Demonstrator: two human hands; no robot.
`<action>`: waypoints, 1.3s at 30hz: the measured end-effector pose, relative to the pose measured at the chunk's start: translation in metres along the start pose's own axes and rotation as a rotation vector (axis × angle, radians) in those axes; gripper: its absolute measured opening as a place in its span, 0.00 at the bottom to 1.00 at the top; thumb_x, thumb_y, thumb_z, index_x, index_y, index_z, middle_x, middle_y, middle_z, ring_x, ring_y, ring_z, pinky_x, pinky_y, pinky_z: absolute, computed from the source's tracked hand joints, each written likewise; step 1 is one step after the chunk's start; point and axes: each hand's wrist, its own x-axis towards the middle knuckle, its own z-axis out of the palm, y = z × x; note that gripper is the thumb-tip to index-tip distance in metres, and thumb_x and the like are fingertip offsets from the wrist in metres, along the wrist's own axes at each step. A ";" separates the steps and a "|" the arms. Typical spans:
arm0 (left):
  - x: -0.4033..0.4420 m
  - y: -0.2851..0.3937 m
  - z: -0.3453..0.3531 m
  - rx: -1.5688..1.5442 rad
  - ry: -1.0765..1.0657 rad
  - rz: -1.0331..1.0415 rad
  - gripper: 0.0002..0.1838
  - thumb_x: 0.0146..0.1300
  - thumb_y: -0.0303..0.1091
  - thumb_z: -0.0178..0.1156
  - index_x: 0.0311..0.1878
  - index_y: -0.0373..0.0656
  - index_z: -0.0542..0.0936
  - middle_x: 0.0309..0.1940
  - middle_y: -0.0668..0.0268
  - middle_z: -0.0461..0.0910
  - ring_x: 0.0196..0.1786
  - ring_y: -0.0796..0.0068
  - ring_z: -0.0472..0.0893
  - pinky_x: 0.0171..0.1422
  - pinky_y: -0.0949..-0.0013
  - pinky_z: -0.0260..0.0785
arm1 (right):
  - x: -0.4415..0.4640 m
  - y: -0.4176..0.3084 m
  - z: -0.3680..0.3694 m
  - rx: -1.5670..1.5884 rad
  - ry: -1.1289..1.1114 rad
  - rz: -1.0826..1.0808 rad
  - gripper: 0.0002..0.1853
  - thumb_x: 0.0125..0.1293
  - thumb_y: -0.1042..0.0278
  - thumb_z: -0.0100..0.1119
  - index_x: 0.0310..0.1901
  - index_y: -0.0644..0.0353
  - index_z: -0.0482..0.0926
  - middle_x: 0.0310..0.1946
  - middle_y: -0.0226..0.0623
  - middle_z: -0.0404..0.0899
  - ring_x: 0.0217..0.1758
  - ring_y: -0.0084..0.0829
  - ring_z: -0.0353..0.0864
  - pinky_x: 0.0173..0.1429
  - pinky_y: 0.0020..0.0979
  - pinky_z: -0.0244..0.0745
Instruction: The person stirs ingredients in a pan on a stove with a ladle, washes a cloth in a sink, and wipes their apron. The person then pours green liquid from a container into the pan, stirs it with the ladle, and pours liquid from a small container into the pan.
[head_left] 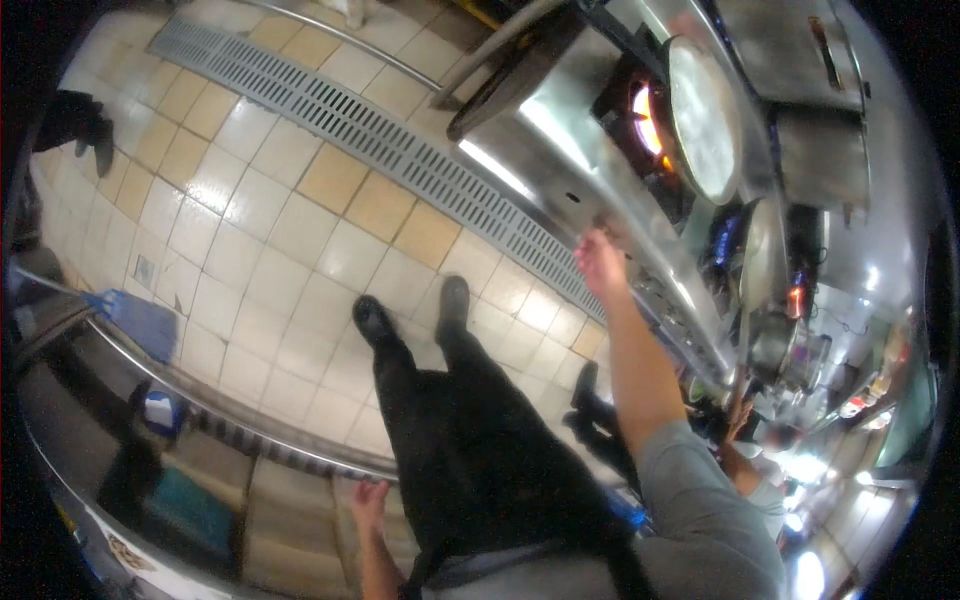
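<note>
Right hand (pixel 600 262) at the stove (pixel 560 125) front, fingers partly curled; can't tell if touching or pinching. Pan (pixel 703 120) on stove beyond it, by the flame (pixel 645 120). Left hand (pixel 370 503) loosely spread, well apart from stove.

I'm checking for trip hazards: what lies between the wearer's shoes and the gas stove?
Floor tiles, then a slotted metal drain grate nearer the gas stove, as the head view shows.
</note>
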 end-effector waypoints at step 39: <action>-0.026 0.035 0.009 0.147 0.049 -0.143 0.44 0.51 0.55 0.78 0.61 0.30 0.75 0.51 0.55 0.80 0.55 0.64 0.78 0.59 0.62 0.70 | -0.007 -0.006 0.023 -0.098 0.179 -0.057 0.12 0.61 0.69 0.63 0.42 0.64 0.72 0.23 0.34 0.70 0.19 0.26 0.72 0.18 0.27 0.63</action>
